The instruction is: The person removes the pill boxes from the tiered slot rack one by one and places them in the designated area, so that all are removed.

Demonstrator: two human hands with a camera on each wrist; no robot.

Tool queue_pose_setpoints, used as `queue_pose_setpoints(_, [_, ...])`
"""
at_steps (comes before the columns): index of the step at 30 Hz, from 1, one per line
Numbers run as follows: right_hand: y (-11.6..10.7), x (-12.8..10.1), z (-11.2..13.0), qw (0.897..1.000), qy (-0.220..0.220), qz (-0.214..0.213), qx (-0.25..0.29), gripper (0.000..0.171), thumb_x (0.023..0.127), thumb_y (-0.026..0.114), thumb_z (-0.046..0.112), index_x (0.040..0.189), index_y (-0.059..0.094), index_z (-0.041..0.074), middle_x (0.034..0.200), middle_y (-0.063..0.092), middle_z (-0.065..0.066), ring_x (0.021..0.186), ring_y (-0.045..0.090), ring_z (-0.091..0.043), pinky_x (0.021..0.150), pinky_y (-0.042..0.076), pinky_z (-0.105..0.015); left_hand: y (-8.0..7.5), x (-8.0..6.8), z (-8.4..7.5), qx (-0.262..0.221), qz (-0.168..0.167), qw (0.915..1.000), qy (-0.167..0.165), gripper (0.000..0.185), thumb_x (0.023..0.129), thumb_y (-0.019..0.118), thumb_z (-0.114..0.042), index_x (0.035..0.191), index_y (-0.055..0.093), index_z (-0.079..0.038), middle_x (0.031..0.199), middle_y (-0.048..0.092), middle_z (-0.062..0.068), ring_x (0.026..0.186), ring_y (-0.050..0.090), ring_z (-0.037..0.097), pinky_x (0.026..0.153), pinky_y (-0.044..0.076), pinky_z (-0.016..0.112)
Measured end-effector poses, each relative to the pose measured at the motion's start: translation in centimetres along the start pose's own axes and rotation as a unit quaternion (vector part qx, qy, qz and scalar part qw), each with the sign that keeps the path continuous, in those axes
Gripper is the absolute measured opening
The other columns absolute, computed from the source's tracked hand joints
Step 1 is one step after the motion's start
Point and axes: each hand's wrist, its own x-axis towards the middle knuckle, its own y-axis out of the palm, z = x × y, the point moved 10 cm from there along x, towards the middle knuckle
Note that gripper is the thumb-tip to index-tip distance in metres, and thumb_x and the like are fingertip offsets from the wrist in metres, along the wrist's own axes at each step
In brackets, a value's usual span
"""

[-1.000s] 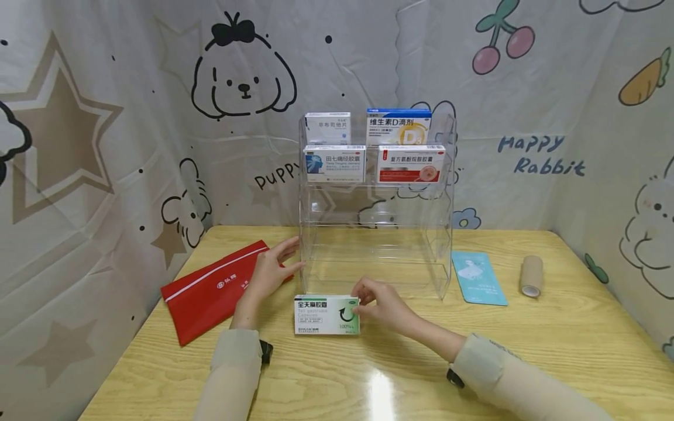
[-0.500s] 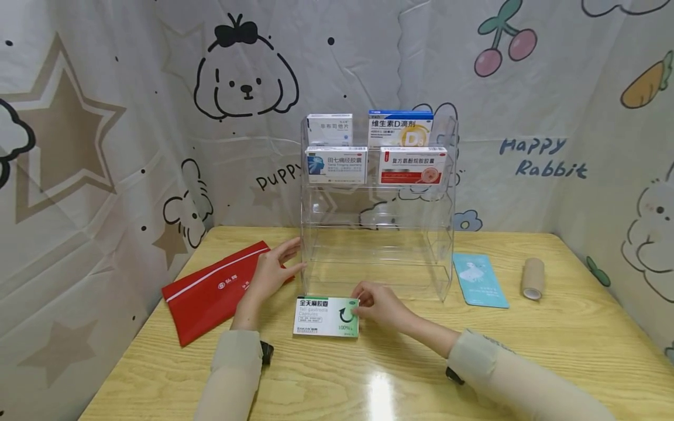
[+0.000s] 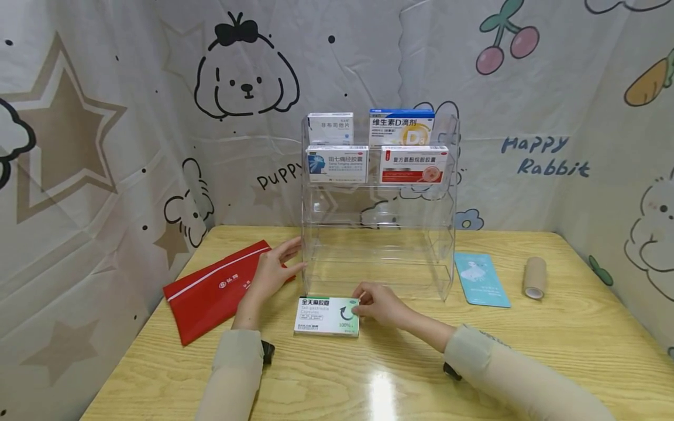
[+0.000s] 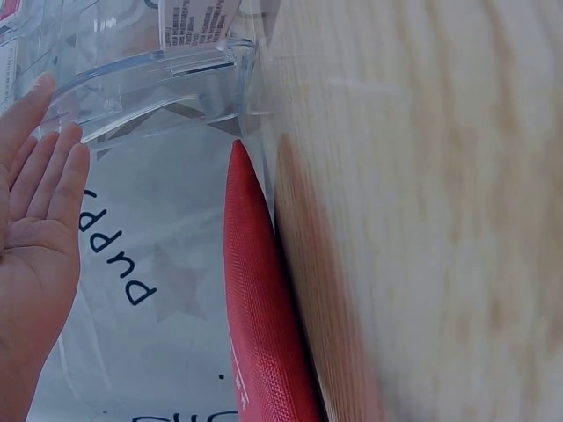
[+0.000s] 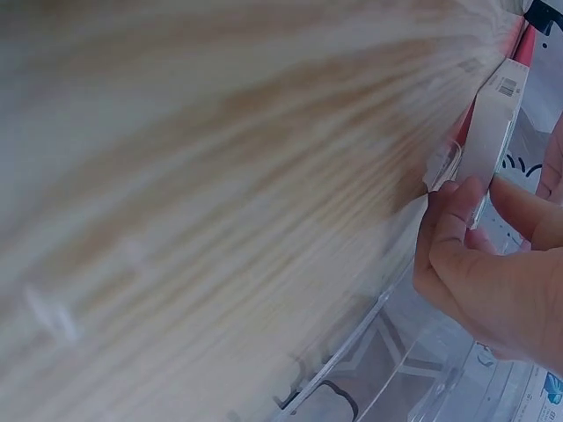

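A white and green medicine box (image 3: 318,318) with a black arrow is just in front of the clear tiered display rack (image 3: 379,224). My right hand (image 3: 384,306) pinches its right end between thumb and fingers. In the right wrist view the box (image 5: 494,119) shows edge-on, its near end between the thumb and curled fingers of the right hand (image 5: 493,272). At the rack's left side, my left hand (image 3: 267,273) has its fingertips right at the clear panel. The left wrist view shows that hand (image 4: 40,211) with fingers extended toward the rack (image 4: 149,88).
Several medicine boxes, among them a red and white one (image 3: 414,165) and a blue-topped one (image 3: 401,127), stand in the rack's upper tiers. A red zip pouch (image 3: 210,301) lies left. To the right lie a light blue packet (image 3: 481,279) and a tan roll (image 3: 534,278).
The medicine box has tipped back slightly in the right hand's grip, with its lower edge showing more. The left hand stays at the rack's side.
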Motion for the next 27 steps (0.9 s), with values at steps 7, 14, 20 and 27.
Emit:
queue_pose_setpoints(7, [0.06,0.10,0.02,1.000,0.000,0.004,-0.011,0.016,0.087,0.071,0.006,0.099,0.063,-0.001,0.081,0.070,-0.013,0.064,0.056,-0.006,0.055,0.049,-0.016,0.09,-0.04,0.09,0.007,0.000,1.0000,-0.001,0.060,0.083,0.075,-0.002,0.139,0.052,-0.002,0.135,0.060,0.023,0.122,0.061,0.037,0.101,0.051,0.051])
queue_pose_setpoints(14, [0.29,0.03,0.14,0.999,-0.013,0.009,-0.031,0.015,0.087,0.071,0.006,0.098,0.063,-0.001,0.076,0.067,-0.011,0.062,0.053,-0.005,0.053,0.045,-0.015,0.07,-0.08,0.04,0.004,0.000,1.0000,-0.005,0.060,0.084,0.075,-0.003,0.139,0.052,-0.002,0.136,0.059,0.022,0.123,0.061,0.036,0.102,0.051,0.050])
queue_pose_setpoints(20, [0.54,0.04,-0.17,0.999,-0.003,0.018,-0.033,0.016,0.088,0.071,0.007,0.099,0.063,-0.001,0.074,0.065,-0.010,0.061,0.051,-0.004,0.054,0.044,-0.015,0.03,-0.01,0.02,0.005,0.001,0.9999,-0.009,0.060,0.084,0.074,-0.003,0.139,0.052,-0.002,0.136,0.059,0.022,0.123,0.060,0.036,0.102,0.051,0.050])
queue_pose_setpoints(27, [0.61,-0.04,-0.06,0.999,0.001,0.020,-0.029,0.017,0.088,0.071,0.006,0.101,0.062,-0.002,0.076,0.064,-0.010,0.062,0.052,-0.007,0.054,0.044,-0.016,-0.01,-0.07,0.04,0.007,0.001,0.9999,-0.012,0.059,0.084,0.075,-0.004,0.139,0.053,-0.002,0.136,0.059,0.022,0.123,0.061,0.036,0.103,0.051,0.047])
